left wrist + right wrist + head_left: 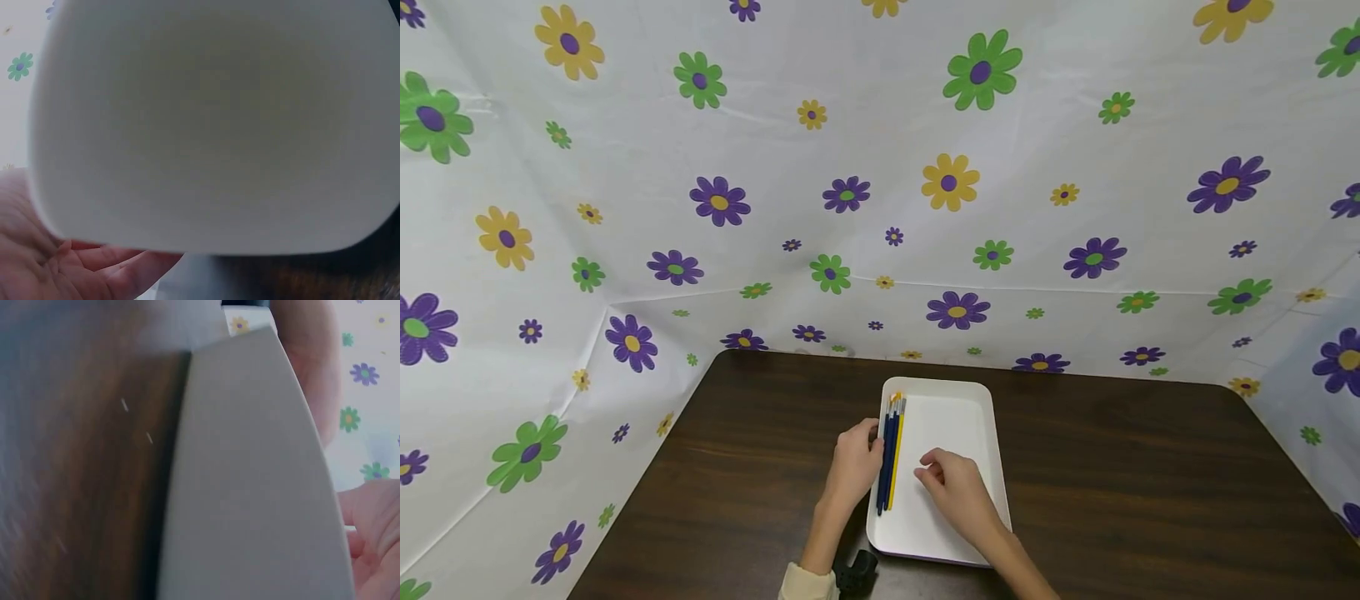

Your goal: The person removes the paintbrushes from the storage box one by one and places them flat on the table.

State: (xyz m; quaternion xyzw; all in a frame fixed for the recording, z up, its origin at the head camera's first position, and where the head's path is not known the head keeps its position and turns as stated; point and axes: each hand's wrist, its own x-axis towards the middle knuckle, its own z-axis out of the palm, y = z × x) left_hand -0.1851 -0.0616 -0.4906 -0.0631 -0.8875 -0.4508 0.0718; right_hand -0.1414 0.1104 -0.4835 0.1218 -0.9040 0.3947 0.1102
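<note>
A white rectangular tray (951, 417) lies on the dark wooden table. Along its left inner side sit several slim paintbrushes, dark blue ones (887, 462) and a yellow one (897, 467), side by side with bristles toward the far end. My left hand (853, 462) is at the tray's left rim beside the brushes, its fingertips bent loosely over the edge. In the left wrist view, the tray's outer wall (212, 125) covers part of those fingers. Over the middle of the tray, my right hand (958, 492) has its fingers loosely bent, thumb near the index finger, with nothing visible between them.
Dark wood table (1135, 483) extends on both sides of the tray. A white flowered cloth (880, 167) hangs behind the table and at its sides. A black strap-like device (856, 573) is at the left wrist, near the tray's front corner.
</note>
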